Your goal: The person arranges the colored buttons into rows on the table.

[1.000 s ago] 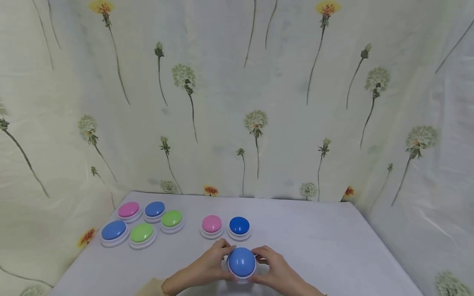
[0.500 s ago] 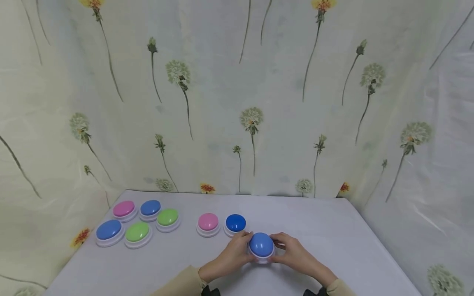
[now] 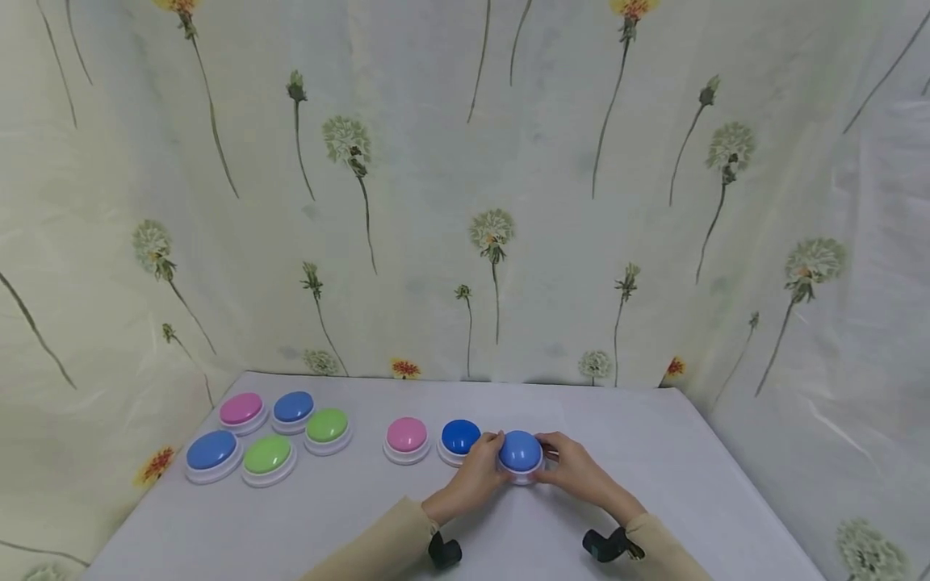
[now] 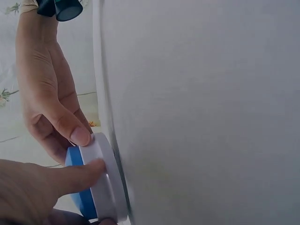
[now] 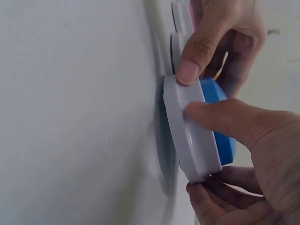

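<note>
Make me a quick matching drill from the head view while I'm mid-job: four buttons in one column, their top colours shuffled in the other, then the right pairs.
Buttons
1. Held button, between the left hand and the right hand
2. Button just left of the left hand
3. Second button left of the left hand
4. Rightmost button in the group of five

Top colours
A. Pink
B. Lighter blue
C. Green
D. Darker blue

Right pairs: 1-B, 2-D, 3-A, 4-C
</note>
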Available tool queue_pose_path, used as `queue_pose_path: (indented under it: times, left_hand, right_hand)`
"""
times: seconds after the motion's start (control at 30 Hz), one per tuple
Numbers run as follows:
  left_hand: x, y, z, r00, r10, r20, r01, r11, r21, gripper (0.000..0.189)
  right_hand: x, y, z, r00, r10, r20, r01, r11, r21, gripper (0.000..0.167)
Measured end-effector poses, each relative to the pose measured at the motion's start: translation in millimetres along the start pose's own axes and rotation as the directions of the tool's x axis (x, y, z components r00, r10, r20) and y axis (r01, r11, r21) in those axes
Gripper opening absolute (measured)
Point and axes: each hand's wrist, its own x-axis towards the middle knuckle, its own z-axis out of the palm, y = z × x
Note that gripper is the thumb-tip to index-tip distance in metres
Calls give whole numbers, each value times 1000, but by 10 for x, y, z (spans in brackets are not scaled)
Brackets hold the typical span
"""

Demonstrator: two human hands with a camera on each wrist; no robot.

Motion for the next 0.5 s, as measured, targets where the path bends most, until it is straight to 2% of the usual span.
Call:
queue_pose_path:
  times: [0.13, 0.27, 0.5]
  left_hand:
    - [90, -13, 47, 1000, -23, -9, 23, 1000, -7, 61]
    - [123, -1, 79, 999, -50, -10, 50, 999, -22, 60]
    - [168, 36, 75, 997, -72, 29, 72, 997, 9, 61]
  right_hand:
    - [85, 82, 20, 1000, 21, -19, -21, 1000, 10, 65]
    - [122, 150, 42, 1000, 22, -1, -22, 999, 33, 65]
    - [156, 171, 37, 999, 43, 9, -43, 999, 2, 68]
